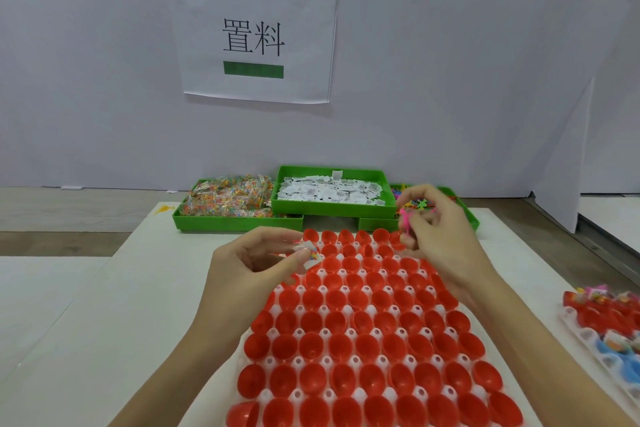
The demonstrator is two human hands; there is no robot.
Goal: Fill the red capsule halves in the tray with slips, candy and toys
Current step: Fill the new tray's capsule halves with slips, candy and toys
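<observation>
Head view, looking down on a white worktop (104, 305). A white tray (300, 362) holds rows of red capsule halves (367, 347), open side up; those in clear sight hold nothing. The left hand (256, 263) hovers over the tray's far left corner, its grip clamped: thumb and fingers pinch a white slip together with a small clear candy packet (309, 255), just above the outer halves of the far rows. The right hand (436, 229) hovers over the tray's far right corner, its fingers curled round a bunch of small coloured toys (408, 217), pink and green pieces showing between the fingertips.

Behind the tray stand three green bins in a row. The left bin (221, 222) is heaped with clear packets of coloured candy. The middle bin (332, 210) sits raised, its ends over the inner ends of its neighbours, and holds white printed slips. The right bin (377, 224), partly hidden by the right hand, holds coloured toys. A yellow toy (165, 208) lies on the worktop, left of the bins. At the right edge, a second tray (585, 334) carries red and blue capsule halves with contents inside. A printed paper sign (252, 38) with green blocks hangs on the wall.
</observation>
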